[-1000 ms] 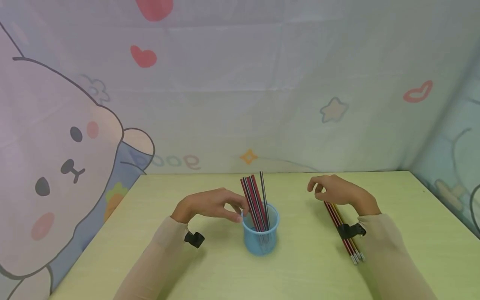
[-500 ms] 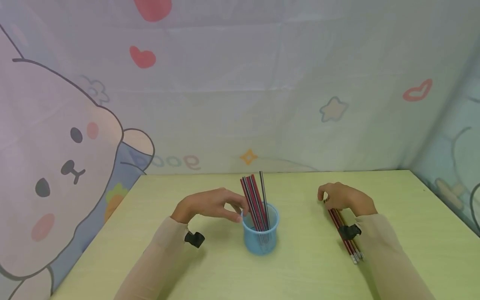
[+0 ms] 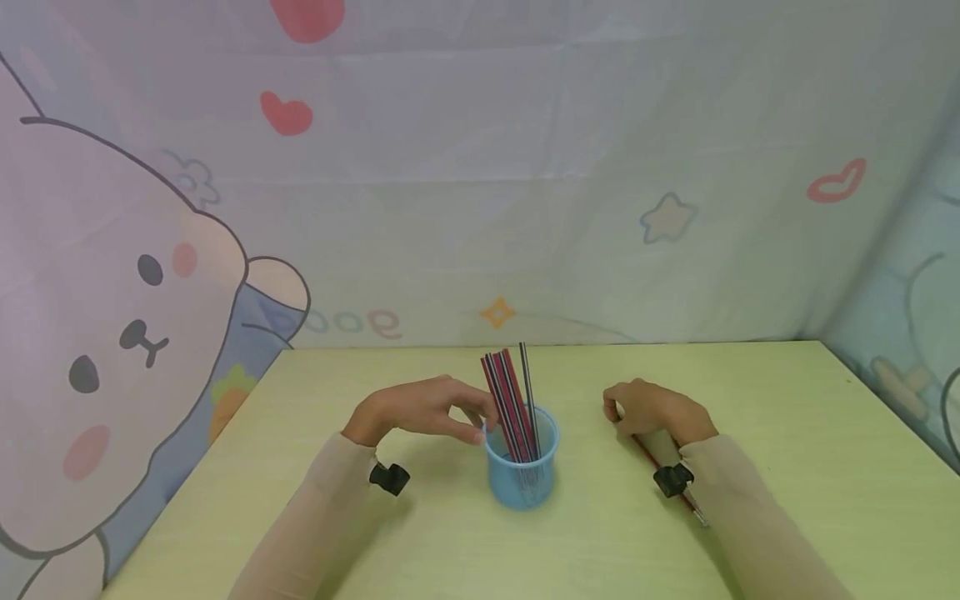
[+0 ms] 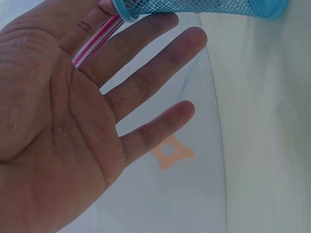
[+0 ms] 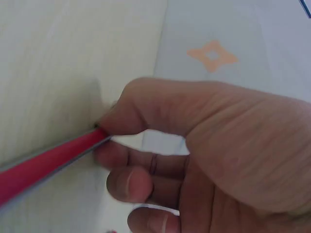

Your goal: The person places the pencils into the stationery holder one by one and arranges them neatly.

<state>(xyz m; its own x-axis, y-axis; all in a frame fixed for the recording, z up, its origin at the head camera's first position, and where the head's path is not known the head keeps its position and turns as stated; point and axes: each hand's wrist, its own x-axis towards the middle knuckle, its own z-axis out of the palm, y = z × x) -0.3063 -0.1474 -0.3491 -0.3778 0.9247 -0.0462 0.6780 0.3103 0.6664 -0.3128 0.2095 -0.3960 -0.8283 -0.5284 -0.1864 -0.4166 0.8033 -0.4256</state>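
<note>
A blue mesh pencil cup [image 3: 521, 490] stands upright on the table. Red and dark striped pencils [image 3: 504, 387] lean in it, one standing apart at the right. My left hand [image 3: 427, 406] holds the cup at the left of its rim with thumb and index finger. In the left wrist view its other fingers [image 4: 160, 70] reach out fairly straight below the mesh. Right of the cup, my right hand [image 3: 652, 408] pinches a red pencil with dark stripes [image 5: 48, 162] by one end, between thumb and index finger. The pencil's silver-and-white eraser end [image 3: 699, 518] shows beyond the wrist camera.
The pale yellow table [image 3: 585, 550] runs back to a printed cloth [image 3: 450, 208] with hearts and a bear. My right forearm [image 3: 750, 508] covers the place where the other loose pencils lay. A dark cable [image 3: 947, 417] hangs at the far right.
My right hand came down onto the loose pencils, took one by its far end and shifted left with it, towards the cup. The left hand and cup have stayed in place.
</note>
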